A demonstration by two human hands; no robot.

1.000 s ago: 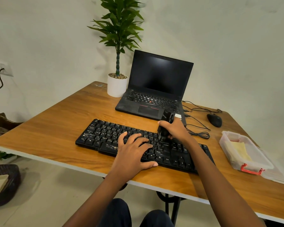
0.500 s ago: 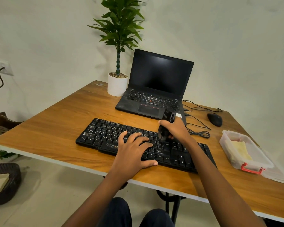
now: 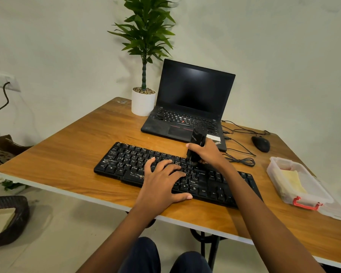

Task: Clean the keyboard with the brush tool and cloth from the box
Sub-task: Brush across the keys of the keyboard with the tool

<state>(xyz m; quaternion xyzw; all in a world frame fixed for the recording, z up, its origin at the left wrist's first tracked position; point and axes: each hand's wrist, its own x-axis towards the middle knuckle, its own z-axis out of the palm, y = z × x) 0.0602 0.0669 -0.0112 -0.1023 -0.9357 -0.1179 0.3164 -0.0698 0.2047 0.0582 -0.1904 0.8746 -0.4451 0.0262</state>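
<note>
Change noted: very little had shifted against the two earlier pictures. The brush tool point(image 3: 196, 148) stood at nearly the same spot on the upper key rows, right of centre, and both hands held the same posture. Any stroke in that interval was too short to read.

Right hand: the right hand point(image 3: 209, 152) had its grip closed round the brush tool, held near upright, lower end down on the keys. The bristles could not be made out.

Left hand: the left hand point(image 3: 161, 184) lay flat with its grip spread wide, fingers on the middle keys, thumb point(image 3: 182, 197) at the near edge. It held nothing and appeared to steady the keyboard.

Keyboard: the keyboard point(image 3: 126, 164) lay on the surface point(image 3: 67, 154) at 12 o'clock from the person, its far side towards the laptop point(image 3: 193, 103).

Box: the box point(image 3: 295, 182) sat open at 3 o'clock from the keyboard, well apart from it, with the cloth point(image 3: 291, 180) inside.

Other items: a mouse point(image 3: 261, 143) lay at 1 o'clock; a potted plant point(image 3: 144, 75) stood just beside the laptop at 11 o'clock.

Assessment: brushing was in hand and local to one patch. By judgement, most keys remained to be covered, and the cloth stage had not begun.
</note>
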